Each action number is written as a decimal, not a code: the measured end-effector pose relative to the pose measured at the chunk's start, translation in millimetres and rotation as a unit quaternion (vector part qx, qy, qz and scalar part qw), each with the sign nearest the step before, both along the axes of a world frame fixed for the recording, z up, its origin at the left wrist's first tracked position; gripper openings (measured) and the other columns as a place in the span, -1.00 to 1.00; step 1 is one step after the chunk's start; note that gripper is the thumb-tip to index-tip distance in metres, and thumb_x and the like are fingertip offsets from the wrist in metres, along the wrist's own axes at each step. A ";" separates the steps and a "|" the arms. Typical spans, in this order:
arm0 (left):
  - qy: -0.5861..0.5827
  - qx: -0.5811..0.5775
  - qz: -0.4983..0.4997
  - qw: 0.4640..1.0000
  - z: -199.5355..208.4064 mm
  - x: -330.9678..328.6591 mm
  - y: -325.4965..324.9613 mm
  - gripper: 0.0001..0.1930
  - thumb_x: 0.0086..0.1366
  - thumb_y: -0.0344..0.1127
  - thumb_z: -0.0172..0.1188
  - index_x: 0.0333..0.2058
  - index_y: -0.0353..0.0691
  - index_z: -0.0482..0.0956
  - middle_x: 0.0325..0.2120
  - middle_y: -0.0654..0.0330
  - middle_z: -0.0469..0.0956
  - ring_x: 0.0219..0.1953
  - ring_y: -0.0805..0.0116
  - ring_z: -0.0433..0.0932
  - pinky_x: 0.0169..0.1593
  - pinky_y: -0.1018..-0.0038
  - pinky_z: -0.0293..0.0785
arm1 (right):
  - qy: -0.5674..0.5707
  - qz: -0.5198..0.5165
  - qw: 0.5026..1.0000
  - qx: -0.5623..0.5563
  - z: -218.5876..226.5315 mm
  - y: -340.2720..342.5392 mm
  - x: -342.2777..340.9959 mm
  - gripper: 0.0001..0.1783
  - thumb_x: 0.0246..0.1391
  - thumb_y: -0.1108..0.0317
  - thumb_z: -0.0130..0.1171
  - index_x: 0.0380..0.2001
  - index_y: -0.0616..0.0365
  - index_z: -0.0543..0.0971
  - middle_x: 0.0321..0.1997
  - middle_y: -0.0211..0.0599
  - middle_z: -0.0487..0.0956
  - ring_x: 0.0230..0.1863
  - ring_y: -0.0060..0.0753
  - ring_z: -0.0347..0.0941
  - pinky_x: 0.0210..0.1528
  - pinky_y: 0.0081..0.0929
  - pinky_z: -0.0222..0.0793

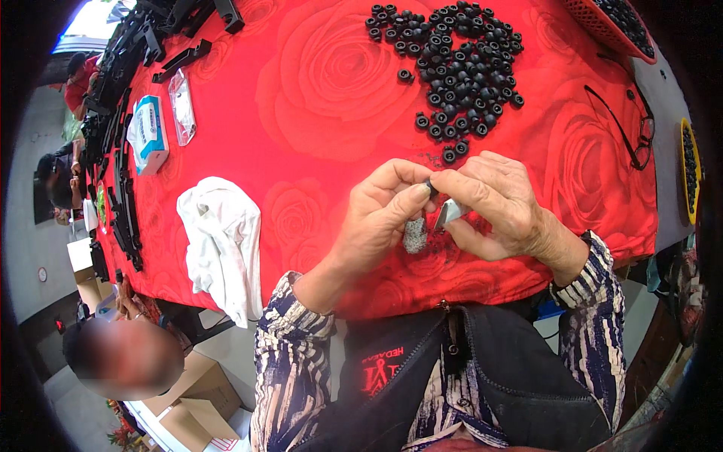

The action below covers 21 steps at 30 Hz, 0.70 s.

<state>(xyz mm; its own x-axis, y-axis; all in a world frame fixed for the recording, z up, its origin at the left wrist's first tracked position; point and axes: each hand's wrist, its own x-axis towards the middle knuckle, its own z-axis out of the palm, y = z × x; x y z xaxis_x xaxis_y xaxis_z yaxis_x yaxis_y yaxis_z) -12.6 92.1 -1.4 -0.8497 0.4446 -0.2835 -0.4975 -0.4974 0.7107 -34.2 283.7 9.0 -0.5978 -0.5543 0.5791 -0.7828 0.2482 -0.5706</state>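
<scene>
A small round black part [431,188] is pinched between the thumb and forefinger of my left hand [380,215]. In my right hand [497,207], fingers closed round it, is a small knife with a flat silvery blade [449,213]; most of its handle is hidden. The blade is close beside the black part; whether they touch I cannot tell. Just under my left fingers shows a grey speckled object [415,236], partly covered, its kind unclear. Dark crumbs lie on the red cloth near my hands. Beyond them spreads a pile of similar black round parts [459,71].
A white cloth [220,237] lies left of my hands. Farther left are a tissue pack [151,135], a clear plastic bag [181,107] and stacked long black parts [124,173]. Eyeglasses [642,143] and a red basket [614,30] are at right. Other people sit at left.
</scene>
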 end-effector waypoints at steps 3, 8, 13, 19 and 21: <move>0.029 -0.037 0.004 0.999 3.5 2.1 0.5 -0.79 0.29 -0.37 0.05 -0.15 -0.34 0.39 -0.36 0.27 0.48 -0.32 0.64 0.42 -0.24 0.70 0.36 | -0.047 0.021 0.998 -0.028 5.4 -0.4 -2.0 -0.47 -0.36 0.52 0.20 -0.15 0.29 0.44 -0.50 -0.23 0.44 -0.55 -0.27 0.40 -0.54 -0.41 0.29; 0.079 -0.065 0.012 0.995 2.9 3.0 -0.3 -0.79 0.29 -0.39 0.05 -0.15 -0.37 0.38 -0.31 0.24 0.47 -0.26 0.58 0.44 -0.15 0.65 0.36 | -0.134 0.001 0.991 -0.025 8.3 0.9 -3.9 -0.68 -0.20 0.53 0.17 -0.26 0.29 0.45 -0.51 -0.18 0.43 -0.54 -0.22 0.42 -0.52 -0.40 0.32; 0.109 -0.066 0.010 0.992 -0.5 2.9 -1.0 -0.79 0.28 -0.41 0.05 -0.15 -0.37 0.38 -0.30 0.23 0.47 -0.25 0.57 0.44 -0.13 0.62 0.36 | -0.172 -0.051 0.983 -0.042 -2.2 -0.2 -3.8 -0.75 -0.12 0.53 0.16 -0.29 0.30 0.45 -0.49 -0.14 0.45 -0.51 -0.18 0.44 -0.50 -0.39 0.33; 0.114 -0.075 0.012 0.991 2.5 4.4 0.0 -0.78 0.28 -0.41 0.05 -0.14 -0.38 0.37 -0.28 0.22 0.47 -0.25 0.55 0.44 -0.12 0.61 0.37 | -0.201 -0.046 0.978 -0.024 0.9 1.4 -4.5 -0.76 -0.10 0.51 0.14 -0.29 0.30 0.45 -0.47 -0.13 0.45 -0.49 -0.18 0.45 -0.48 -0.41 0.34; 0.119 -0.075 0.011 0.990 1.0 4.3 -0.1 -0.78 0.28 -0.41 0.05 -0.14 -0.39 0.37 -0.27 0.21 0.47 -0.24 0.55 0.44 -0.11 0.61 0.37 | -0.205 -0.045 0.977 -0.026 1.2 2.2 -4.3 -0.76 -0.10 0.51 0.14 -0.29 0.30 0.45 -0.47 -0.13 0.45 -0.49 -0.18 0.44 -0.48 -0.41 0.34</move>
